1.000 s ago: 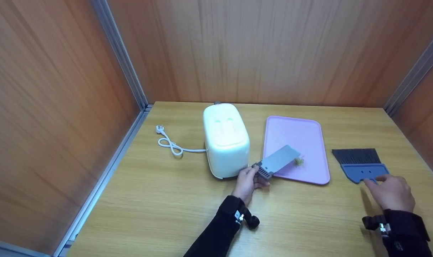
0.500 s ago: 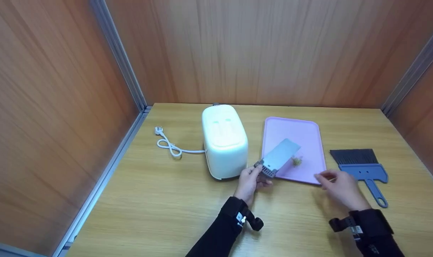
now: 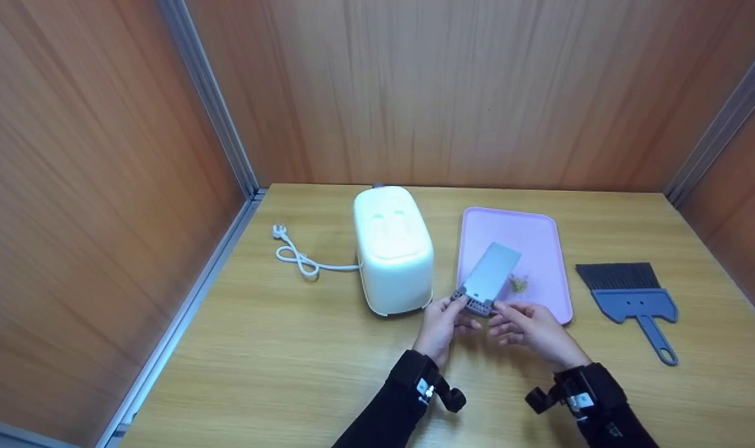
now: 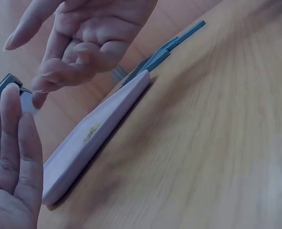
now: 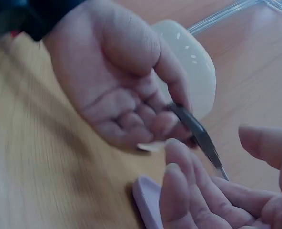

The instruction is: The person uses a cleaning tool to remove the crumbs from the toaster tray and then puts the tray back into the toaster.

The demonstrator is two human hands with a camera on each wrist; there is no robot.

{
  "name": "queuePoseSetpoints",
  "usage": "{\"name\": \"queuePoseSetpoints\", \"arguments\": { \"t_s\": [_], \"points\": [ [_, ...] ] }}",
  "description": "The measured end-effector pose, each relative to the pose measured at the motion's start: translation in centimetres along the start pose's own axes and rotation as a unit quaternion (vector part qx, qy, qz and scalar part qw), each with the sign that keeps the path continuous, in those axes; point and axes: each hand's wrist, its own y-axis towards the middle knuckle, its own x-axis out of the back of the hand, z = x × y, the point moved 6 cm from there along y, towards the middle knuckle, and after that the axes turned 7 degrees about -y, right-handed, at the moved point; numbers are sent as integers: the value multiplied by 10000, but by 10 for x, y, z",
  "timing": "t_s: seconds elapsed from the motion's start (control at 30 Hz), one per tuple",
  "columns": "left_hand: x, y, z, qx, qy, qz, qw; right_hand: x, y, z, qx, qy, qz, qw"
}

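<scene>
My left hand [image 3: 438,325] pinches a crumb tray [image 3: 492,269], a flat metal plate with a dark slotted end, by the left corner of that end. It is tilted over the near left part of a lilac tray [image 3: 536,239]. In the right wrist view, the left thumb and fingers hold the dark edge of the crumb tray [image 5: 201,136]. My right hand [image 3: 534,331] is at the plate's right corner; its thumb and fingers are spread apart there, as the right hand [image 4: 91,40] also shows in the left wrist view. Small greenish-brown crumbs [image 3: 518,284] lie on the lilac tray.
A white toaster [image 3: 394,255] with a closed top stands left of the lilac tray. Its white cord [image 3: 309,264] and plug run out to the left. On the right lies a blue brush [image 3: 635,303] with black bristles. Wooden panels [image 3: 452,93] surround the table.
My right hand has left the brush and moved left to the crumb tray's corner. The left hand keeps its hold, with the crumb tray turned to point further away from me.
</scene>
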Motion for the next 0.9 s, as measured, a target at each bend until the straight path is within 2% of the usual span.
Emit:
{"name": "queuePoseSetpoints", "arguments": {
  "t_s": [0.17,0.27,0.53,0.7,0.9],
  "points": [
    [-3,-4,-2,-49,24,109,9999,-11,2,1,24,796,172,9967],
    [-3,-6,-3,-61,82,123,9999,-16,4,1,57,984,78,9951],
    [-3,-9,-4,-64,302,329,9990,-22,7,-4,176,1109,-378,9930],
    [0,-10,-9,-104,367,308,9988,-21,4,-3,244,1050,-304,9937],
    [12,-14,-15,27,524,142,9985,-18,0,-1,277,909,-182,9953]
  ]
}}
